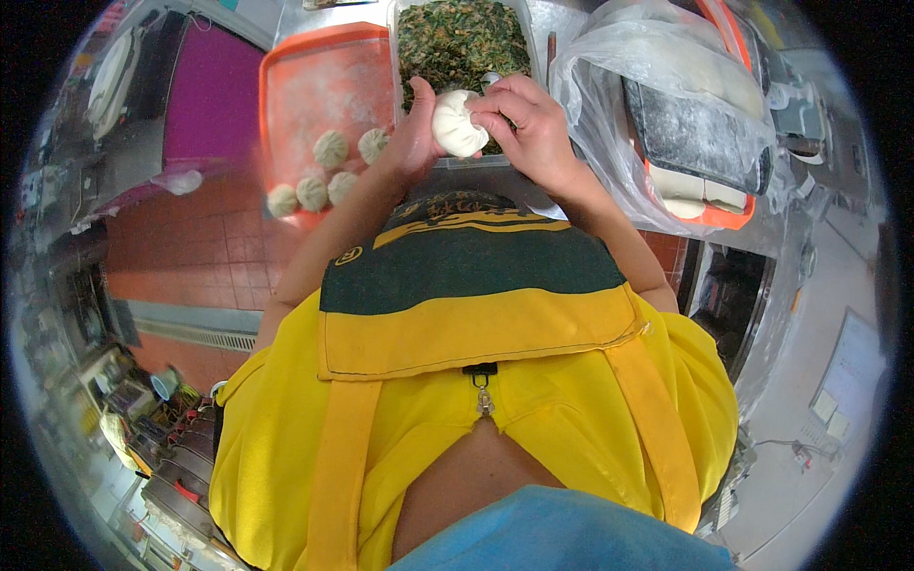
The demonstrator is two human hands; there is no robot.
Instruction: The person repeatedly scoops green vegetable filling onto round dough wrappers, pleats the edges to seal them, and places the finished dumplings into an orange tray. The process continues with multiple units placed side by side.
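A round of white dough (pixel 457 127), gathered in pleats like a bun, rests in my left hand (pixel 416 135). My left thumb stands up away from it, and the dough hides most of the other fingers. At the bun's right edge, my right hand (pixel 527 121) pinches the dough between thumb and fingertips. Behind both hands stands a clear plastic tub (pixel 534 43) of chopped green filling (pixel 464 39). A utensil's metal end (pixel 490 78) shows just above my right fingers. Several pleated buns (pixel 330 148) sit on an orange tray (pixel 321 78) to the left, partly behind my left forearm.
On the right, a clear plastic bag (pixel 593 93) drapes over a flour-dusted black tray (pixel 692 135). Pale dough pieces (pixel 678 191) lie beneath it on another orange tray (pixel 742 214). Red floor tiles (pixel 193 243) show at the lower left, with a drain grate (pixel 193 334).
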